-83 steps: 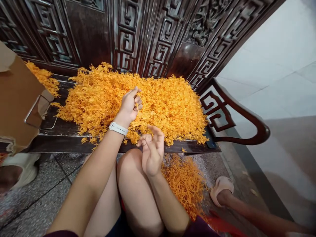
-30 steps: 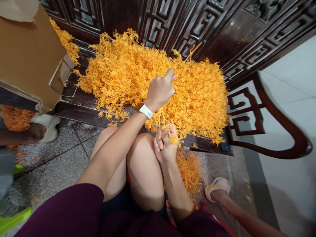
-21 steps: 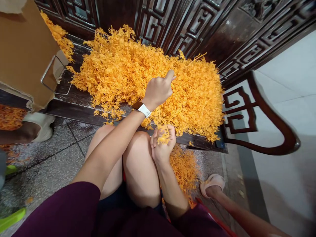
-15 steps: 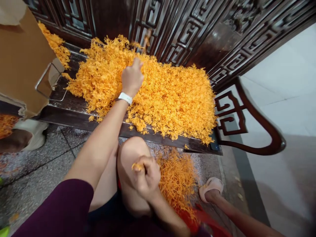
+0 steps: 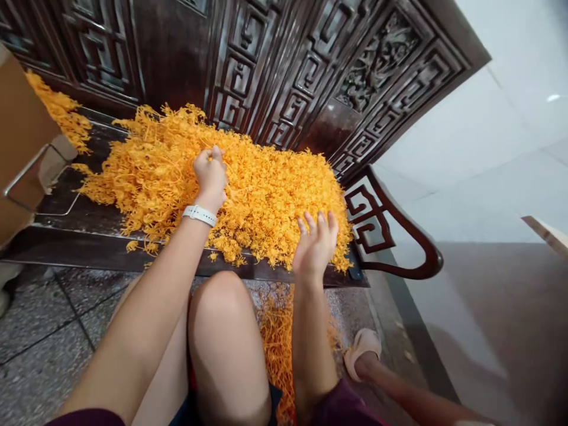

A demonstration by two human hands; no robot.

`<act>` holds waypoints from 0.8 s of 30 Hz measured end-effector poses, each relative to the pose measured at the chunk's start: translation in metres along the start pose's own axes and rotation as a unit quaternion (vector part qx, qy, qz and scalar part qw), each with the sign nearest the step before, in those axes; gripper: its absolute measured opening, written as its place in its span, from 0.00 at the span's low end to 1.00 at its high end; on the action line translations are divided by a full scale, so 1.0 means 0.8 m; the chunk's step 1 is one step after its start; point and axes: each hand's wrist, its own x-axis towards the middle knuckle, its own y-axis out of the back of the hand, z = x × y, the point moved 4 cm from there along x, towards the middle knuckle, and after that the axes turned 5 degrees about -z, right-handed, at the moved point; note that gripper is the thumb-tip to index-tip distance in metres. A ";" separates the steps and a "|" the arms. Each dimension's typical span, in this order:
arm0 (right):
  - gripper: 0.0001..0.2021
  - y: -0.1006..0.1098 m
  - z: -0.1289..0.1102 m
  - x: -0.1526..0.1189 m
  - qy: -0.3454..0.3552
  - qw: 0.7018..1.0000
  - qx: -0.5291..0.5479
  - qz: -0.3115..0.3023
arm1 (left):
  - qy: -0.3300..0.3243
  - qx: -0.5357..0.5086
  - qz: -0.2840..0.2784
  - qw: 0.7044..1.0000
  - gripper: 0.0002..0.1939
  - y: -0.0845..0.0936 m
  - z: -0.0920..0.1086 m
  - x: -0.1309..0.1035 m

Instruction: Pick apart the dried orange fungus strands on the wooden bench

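A wide heap of orange-yellow, thread-like flowers (image 5: 266,189) lies along a dark wooden bench (image 5: 266,270). My left hand (image 5: 210,176), with a white watch (image 5: 199,215) on its wrist, is over the left-middle part of the heap. Its fingers are curled together, and whatever they hold is too small to name. Over the front right part of the heap my right hand (image 5: 316,245) is raised, fingers spread and nothing in it.
Carved dark panels (image 5: 239,65) rise behind the bench, with a curved armrest (image 5: 432,260) at its right end. A cardboard box (image 5: 26,142) and wire handle (image 5: 22,177) are at left. Orange strands (image 5: 277,349) lie below, near a foot in a pale shoe (image 5: 362,349).
My right hand has moved from above my knee up to the heap and opened, and the orange piece it held is gone. My left hand has drawn slightly back. The view has shifted right.
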 end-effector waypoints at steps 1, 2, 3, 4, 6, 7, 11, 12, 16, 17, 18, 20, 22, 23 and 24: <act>0.18 -0.002 0.008 -0.009 0.021 0.999 -0.042 -0.011 | 0.006 -0.021 0.012 1.000 0.15 -0.002 -0.001 -0.004; 0.13 -0.008 0.016 -0.020 0.044 0.994 -0.085 -0.045 | 0.017 -0.035 0.018 0.999 0.14 -0.005 -0.003 -0.009; 0.09 -0.018 0.023 -0.034 0.065 0.985 -0.129 -0.096 | 0.034 -0.046 0.018 0.998 0.14 -0.008 -0.007 -0.014; 0.09 -0.030 0.030 -0.048 0.083 0.969 -0.174 -0.155 | 0.055 -0.060 0.015 0.997 0.13 -0.012 -0.012 -0.020; 0.14 -0.058 0.045 -0.069 0.101 0.929 -0.248 -0.255 | 0.082 -0.080 0.011 0.993 0.13 -0.015 -0.022 -0.032; 0.19 -0.071 0.053 -0.073 0.102 0.913 -0.272 -0.285 | 0.089 -0.087 0.005 0.992 0.12 -0.016 -0.026 -0.036; 0.13 -0.097 0.079 -0.064 0.081 0.909 -0.275 -0.304 | 0.126 -0.107 -0.005 0.986 0.12 -0.008 -0.036 -0.034; 0.10 -0.098 0.082 -0.062 0.079 0.913 -0.263 -0.301 | 0.133 -0.110 -0.003 0.985 0.12 -0.005 -0.036 -0.030; 0.08 -0.088 0.076 -0.076 0.082 0.923 -0.213 -0.310 | 0.117 -0.118 -0.001 0.986 0.12 0.003 -0.026 -0.013; 0.07 -0.085 0.070 -0.086 0.084 0.919 -0.209 -0.323 | 0.109 -0.115 0.001 0.987 0.13 0.004 -0.024 -0.010; 0.06 -0.083 0.063 -0.100 0.088 0.911 -0.207 -0.345 | 0.099 -0.111 0.002 0.989 0.13 0.004 -0.022 -0.007; 0.06 -0.082 0.048 -0.140 0.094 0.877 -0.176 -0.436 | 0.079 -0.104 0.000 0.991 0.13 0.006 -0.020 0.002; 0.07 -0.085 0.032 -0.193 0.084 0.798 -0.081 -0.591 | 0.070 -0.113 0.008 0.991 0.12 0.012 -0.020 0.016; 0.07 -0.087 0.023 -0.221 0.067 0.730 -0.024 -0.679 | 0.072 -0.124 0.021 0.989 0.12 0.017 -0.020 0.024; 0.07 -0.087 0.015 -0.245 0.044 0.660 0.021 -0.750 | 0.080 -0.137 0.034 0.987 0.11 0.024 -0.019 0.033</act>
